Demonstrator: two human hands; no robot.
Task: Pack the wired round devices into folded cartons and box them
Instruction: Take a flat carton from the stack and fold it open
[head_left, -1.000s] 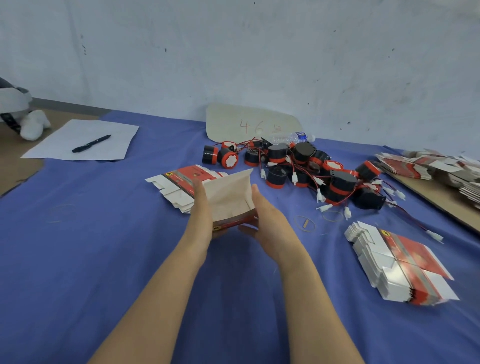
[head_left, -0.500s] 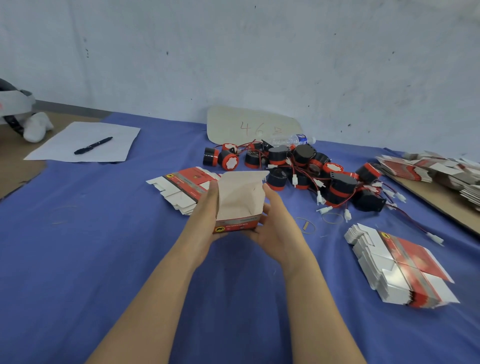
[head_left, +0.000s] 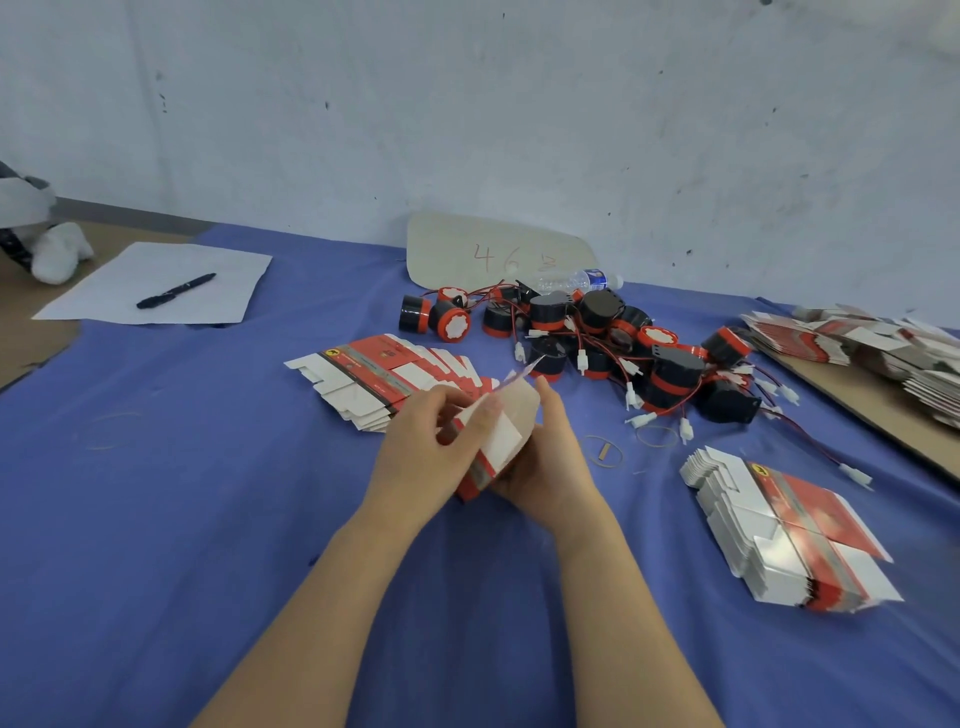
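**Ana:** What are the hands doing?

**Ben:** Both hold one carton just above the blue bench. The left hand pinches a white flap near the top. The right hand is wrapped round the carton's other side and bottom.

**Ana:** Is the carton ready?

**Ben:** Not yet, I think. It is tilted and looks only half folded.

**Ana:** What could go wrong?

**Ben:** The card looks thin. If the left hand pushes the flap too hard or the wrong way, it could crease or tear. If the right hand squeezes too tight, the carton could squash flat.

**Ana:** And the round devices?

**Ben:** They lie in a pile farther back on the bench, past the hands. I can't see one in the carton. Their red wires are all tangled. Pulling one out could drag others along.

**Ana:** Anything else?

**Ben:** A wire could poke out and stop the flap from closing. Also, the flat cartons lie just beside the left hand, so a bump could knock that stack crooked.
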